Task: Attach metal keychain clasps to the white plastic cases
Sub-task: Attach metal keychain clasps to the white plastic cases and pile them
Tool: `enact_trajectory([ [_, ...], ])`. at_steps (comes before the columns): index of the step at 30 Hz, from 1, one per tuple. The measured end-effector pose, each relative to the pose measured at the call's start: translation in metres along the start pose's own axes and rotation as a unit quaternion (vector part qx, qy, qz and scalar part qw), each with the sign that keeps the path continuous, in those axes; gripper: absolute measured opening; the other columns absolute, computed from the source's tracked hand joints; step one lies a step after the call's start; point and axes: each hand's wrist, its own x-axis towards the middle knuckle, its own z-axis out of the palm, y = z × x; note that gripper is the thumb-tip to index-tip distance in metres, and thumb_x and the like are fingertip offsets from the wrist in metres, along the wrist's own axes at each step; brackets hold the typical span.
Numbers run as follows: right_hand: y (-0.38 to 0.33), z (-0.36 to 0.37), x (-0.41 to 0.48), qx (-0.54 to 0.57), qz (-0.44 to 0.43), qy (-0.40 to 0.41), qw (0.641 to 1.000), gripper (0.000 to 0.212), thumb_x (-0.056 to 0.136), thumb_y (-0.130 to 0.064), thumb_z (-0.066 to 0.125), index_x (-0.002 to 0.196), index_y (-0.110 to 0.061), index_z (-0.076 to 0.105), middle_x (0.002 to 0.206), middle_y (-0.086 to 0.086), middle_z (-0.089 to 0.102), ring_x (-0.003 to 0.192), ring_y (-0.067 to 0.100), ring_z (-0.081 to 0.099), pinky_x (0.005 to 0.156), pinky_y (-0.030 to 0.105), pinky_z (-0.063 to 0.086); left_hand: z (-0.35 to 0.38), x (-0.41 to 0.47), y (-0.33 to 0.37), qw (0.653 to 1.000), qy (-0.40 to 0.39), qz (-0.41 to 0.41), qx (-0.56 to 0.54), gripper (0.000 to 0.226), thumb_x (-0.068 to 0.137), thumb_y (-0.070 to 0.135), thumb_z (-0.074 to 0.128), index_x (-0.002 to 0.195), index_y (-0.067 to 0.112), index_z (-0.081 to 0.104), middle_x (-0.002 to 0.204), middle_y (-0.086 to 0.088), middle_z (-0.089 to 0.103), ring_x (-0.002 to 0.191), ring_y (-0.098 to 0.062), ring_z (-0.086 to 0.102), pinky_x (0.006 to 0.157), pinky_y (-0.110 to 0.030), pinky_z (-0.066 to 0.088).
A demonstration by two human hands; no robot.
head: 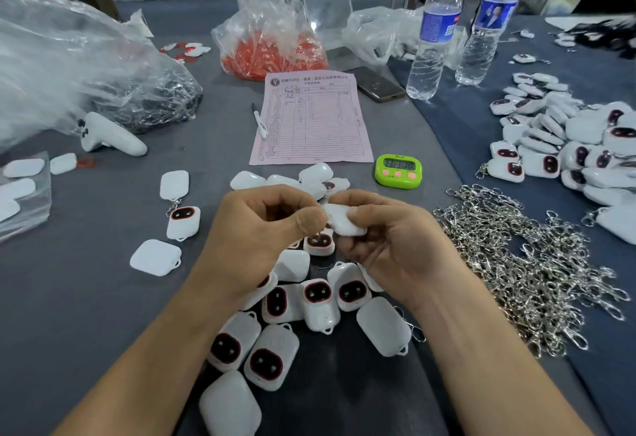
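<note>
Centrally, above the table (96, 305), the right hand (385, 250) grips a white case (344, 222) while the left hand (261, 229), fingers curled, pinches its left end. Beneath the wrists lie loose cases (272, 349); a clasp heap (516, 256) sits right, a timer (398, 170) beyond.

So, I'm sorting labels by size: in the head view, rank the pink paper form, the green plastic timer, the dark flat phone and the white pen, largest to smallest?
1. Pink paper form.
2. Green plastic timer and dark flat phone: they look alike, and the phone lies farther off, so unranked.
3. White pen: smallest.
</note>
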Motion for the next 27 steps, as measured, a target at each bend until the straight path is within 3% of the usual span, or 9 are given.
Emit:
enact_trajectory([
  [4, -0.001, 0.001, -0.002, 0.073, 0.015, -0.005, 0.997, 0.024, 0.066, 0.001, 0.058, 0.078, -0.002, 0.079, 0.085, 0.019, 0.07, 0.058, 0.021, 0.057, 0.049, 0.02, 0.046, 0.004, -0.002, -0.003, 0.998, -0.021, -0.007, -0.052, 0.005, 0.07, 0.026, 0.083, 0.075, 0.024, 0.081, 0.077, 0.0, 0.077, 0.073, -0.008, 0.071, 0.071, -0.016, 0.054],
  [7, -0.002, 0.001, -0.002, 0.071, 0.013, -0.004, 0.997, 0.028, 0.066, -0.001, 0.058, 0.09, 0.002, 0.073, 0.081, 0.018, 0.07, 0.052, 0.019, 0.057, 0.045, 0.018, 0.045, 0.009, -0.002, -0.006, 0.998, 0.006, -0.027, -0.048, 0.006, 0.071, 0.026, 0.084, 0.075, 0.025, 0.08, 0.079, 0.0, 0.077, 0.076, -0.009, 0.071, 0.073, -0.019, 0.054],
  [11, -0.002, 0.0, -0.002, 0.056, 0.008, -0.003, 0.998, 0.025, 0.065, -0.001, 0.059, 0.085, 0.0, 0.074, 0.079, 0.018, 0.069, 0.049, 0.021, 0.056, 0.045, 0.02, 0.044, 0.011, -0.002, -0.007, 0.996, 0.019, -0.045, -0.069, 0.006, 0.073, 0.02, 0.079, 0.078, 0.022, 0.079, 0.083, -0.003, 0.077, 0.079, -0.013, 0.071, 0.076, -0.021, 0.054],
  [15, -0.002, 0.0, -0.002, 0.005, -0.012, 0.005, 1.0, 0.025, 0.075, 0.006, 0.058, 0.077, -0.006, 0.079, 0.08, 0.018, 0.071, 0.059, 0.025, 0.058, 0.058, 0.029, 0.042, 0.011, -0.001, -0.005, 0.992, 0.006, -0.053, -0.114, 0.004, 0.075, 0.017, 0.076, 0.072, 0.02, 0.076, 0.075, 0.001, 0.07, 0.074, -0.011, 0.065, 0.073, -0.021, 0.054],
  [17, -0.002, 0.001, -0.003, -0.011, -0.029, 0.013, 0.999, 0.036, 0.083, 0.01, 0.052, 0.072, -0.01, 0.08, 0.076, 0.015, 0.072, 0.057, 0.024, 0.058, 0.056, 0.028, 0.04, 0.01, -0.001, -0.002, 0.997, -0.001, -0.035, -0.066, 0.007, 0.075, 0.015, 0.075, 0.07, 0.02, 0.076, 0.073, 0.002, 0.07, 0.072, -0.01, 0.064, 0.071, -0.02, 0.052],
  [19, -0.002, 0.002, -0.004, -0.039, -0.055, 0.024, 0.997, 0.038, 0.085, 0.011, 0.051, 0.071, -0.011, 0.079, 0.074, 0.014, 0.071, 0.052, 0.021, 0.054, 0.05, 0.026, 0.037, 0.004, -0.001, 0.0, 0.997, -0.007, 0.024, 0.067, 0.012, 0.075, 0.013, 0.077, 0.069, 0.024, 0.075, 0.072, 0.007, 0.069, 0.068, -0.005, 0.06, 0.068, -0.016, 0.047],
  [23, 0.001, 0.008, -0.003, -0.115, -0.12, 0.056, 0.984, 0.034, 0.082, 0.015, 0.054, 0.076, -0.009, 0.077, 0.078, 0.012, 0.07, 0.059, 0.022, 0.055, 0.05, 0.029, 0.041, -0.005, 0.0, 0.006, 0.909, -0.028, 0.169, 0.379, 0.01, 0.078, 0.018, 0.076, 0.073, 0.026, 0.073, 0.073, 0.011, 0.062, 0.072, -0.012, 0.055, 0.067, -0.023, 0.042],
  [25, 0.002, 0.01, -0.003, -0.11, -0.127, 0.07, 0.983, 0.033, 0.083, 0.015, 0.055, 0.077, -0.008, 0.077, 0.075, 0.012, 0.07, 0.057, 0.02, 0.056, 0.05, 0.03, 0.043, -0.003, 0.0, 0.005, 0.886, -0.01, 0.203, 0.416, 0.012, 0.079, 0.015, 0.078, 0.075, 0.025, 0.073, 0.072, 0.012, 0.06, 0.071, -0.011, 0.053, 0.067, -0.023, 0.042],
  [27, 0.001, 0.008, -0.002, -0.067, -0.11, 0.074, 0.989, 0.033, 0.085, 0.012, 0.054, 0.075, -0.009, 0.077, 0.072, 0.013, 0.069, 0.051, 0.021, 0.054, 0.05, 0.029, 0.038, 0.001, -0.001, 0.003, 0.928, 0.035, 0.155, 0.338, 0.012, 0.077, 0.02, 0.079, 0.074, 0.03, 0.073, 0.07, 0.012, 0.064, 0.068, -0.011, 0.056, 0.065, -0.017, 0.043],
])
